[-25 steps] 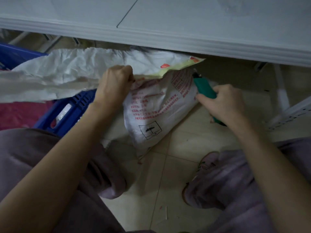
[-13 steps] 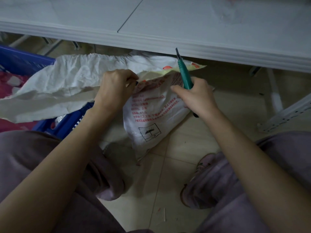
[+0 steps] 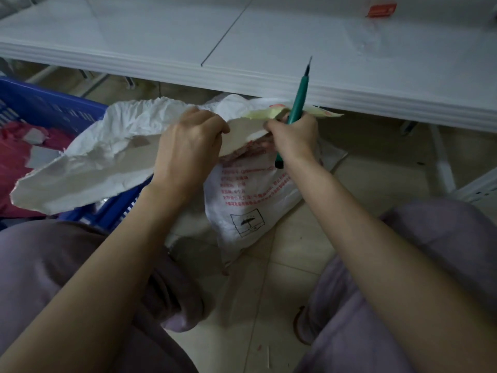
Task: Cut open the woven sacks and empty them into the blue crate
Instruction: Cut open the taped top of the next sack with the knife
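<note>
Left hand: the left hand [image 3: 188,146] has its fingers curled and grips the torn upper edge of the woven sack [image 3: 250,200].
Right hand: the right hand [image 3: 293,135], just right of the left hand, has its fingers wrapped round the green knife [image 3: 298,103]; the thumb is against the sack's edge.
Knife: the blade points up and away from the right hand, its tip in front of the worktop [image 3: 161,36] edge.
Sack: hangs below both hands towards the tiled floor [image 3: 376,184]; red print and an umbrella mark face the camera.
Torn flap: the white flap [image 3: 94,162] spreads left of the left hand, over the blue crate [image 3: 48,109] rim.
Crate: left of the left hand; red material [image 3: 13,162] lies inside.
</note>
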The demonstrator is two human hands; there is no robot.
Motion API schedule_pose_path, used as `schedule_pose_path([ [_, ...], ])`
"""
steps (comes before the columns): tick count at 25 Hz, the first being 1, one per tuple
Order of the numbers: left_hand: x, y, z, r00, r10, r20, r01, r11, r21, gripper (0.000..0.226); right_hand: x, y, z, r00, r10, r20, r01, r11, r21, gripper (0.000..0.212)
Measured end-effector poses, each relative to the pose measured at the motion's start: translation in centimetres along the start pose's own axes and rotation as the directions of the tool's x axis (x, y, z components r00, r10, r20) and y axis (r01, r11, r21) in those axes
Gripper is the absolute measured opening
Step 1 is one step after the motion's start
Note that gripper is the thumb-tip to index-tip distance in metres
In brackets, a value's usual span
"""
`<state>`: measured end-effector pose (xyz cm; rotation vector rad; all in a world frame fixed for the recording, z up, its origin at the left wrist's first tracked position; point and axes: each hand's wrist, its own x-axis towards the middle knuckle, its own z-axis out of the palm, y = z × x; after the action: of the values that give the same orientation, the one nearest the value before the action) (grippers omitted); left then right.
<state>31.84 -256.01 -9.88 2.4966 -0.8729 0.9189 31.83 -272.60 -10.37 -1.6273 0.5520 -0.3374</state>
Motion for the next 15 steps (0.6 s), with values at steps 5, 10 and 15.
schedule_pose_path([
  [5,0.4,1.6,1.9,0.974,0.141,0.176,-0.191,0.93,0.313,0.031,-0.5,0.9,0.5,1.0,-0.028,0.008,0.028,0.999,0.032,0.024],
  [10,1.0,2.3,4.7,0.934,0.229,0.276,-0.322,0.873,0.366,0.01,-0.8,1.3,-0.8,0.999,0.017,-0.041,-0.014,0.997,0.078,0.025],
  [15,1.1,1.9,5.0,0.927,0.253,0.276,-0.338,0.882,0.329,0.012,-0.4,1.1,-2.6,0.99,0.134,0.049,-0.143,0.939,0.313,0.011],
])
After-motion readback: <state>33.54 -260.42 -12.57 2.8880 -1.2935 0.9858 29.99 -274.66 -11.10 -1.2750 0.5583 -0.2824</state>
